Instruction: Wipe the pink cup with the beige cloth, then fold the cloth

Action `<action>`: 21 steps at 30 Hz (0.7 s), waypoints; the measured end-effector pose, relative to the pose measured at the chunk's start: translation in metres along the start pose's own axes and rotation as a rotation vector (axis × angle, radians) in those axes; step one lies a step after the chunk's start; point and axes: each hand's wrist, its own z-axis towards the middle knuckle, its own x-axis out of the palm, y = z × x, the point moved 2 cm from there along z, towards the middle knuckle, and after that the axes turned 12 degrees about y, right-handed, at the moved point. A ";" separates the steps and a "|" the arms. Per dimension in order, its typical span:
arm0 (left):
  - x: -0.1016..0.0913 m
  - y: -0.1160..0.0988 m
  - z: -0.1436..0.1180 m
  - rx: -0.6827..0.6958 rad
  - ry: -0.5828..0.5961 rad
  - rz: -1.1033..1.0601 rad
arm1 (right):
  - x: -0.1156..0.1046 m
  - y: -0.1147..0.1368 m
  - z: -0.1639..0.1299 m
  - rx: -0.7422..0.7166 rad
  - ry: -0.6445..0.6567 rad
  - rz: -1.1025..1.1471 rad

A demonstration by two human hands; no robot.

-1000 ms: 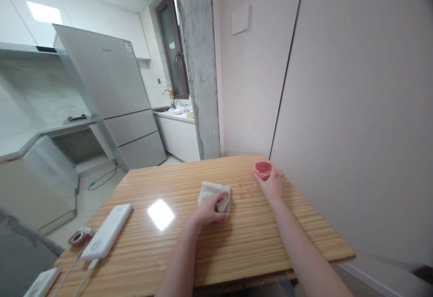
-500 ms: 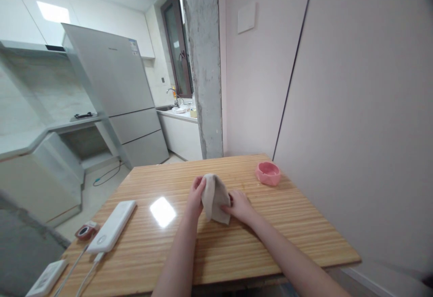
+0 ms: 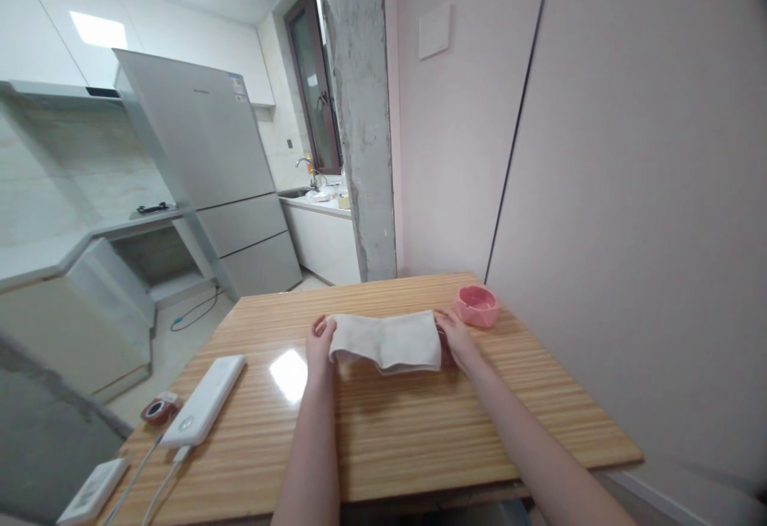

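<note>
A light grey-beige cloth (image 3: 387,342) is stretched sideways between my two hands, just above the wooden table (image 3: 407,446). My left hand (image 3: 320,344) pinches its left end, and my right hand (image 3: 456,338) grips the right end. The cloth looks folded over, with its lower edge hanging loose and sagging a little in the middle. Close beyond my right hand stands a pink faceted ashtray (image 3: 476,305).
On the table's left side lie a white power bank (image 3: 204,402) with cables, a small red-brown round device (image 3: 160,408) and a white box-like item (image 3: 93,492). A concrete pillar edge (image 3: 365,126) and a pink wall (image 3: 455,150) rise behind.
My hands have moved apart, left hand to the left and right hand to the right and slightly away. The cloth, bunched and hanging before, is now spread wide between them.
</note>
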 end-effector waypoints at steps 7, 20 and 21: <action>-0.005 0.007 -0.005 -0.079 -0.034 0.931 | -0.004 -0.012 -0.002 -0.112 -0.005 -0.761; 0.007 0.013 0.001 0.080 0.122 0.528 | 0.002 -0.004 -0.009 -0.146 0.002 -1.080; 0.010 0.014 0.000 0.100 0.165 0.535 | 0.002 -0.003 -0.009 -0.149 -0.011 -1.102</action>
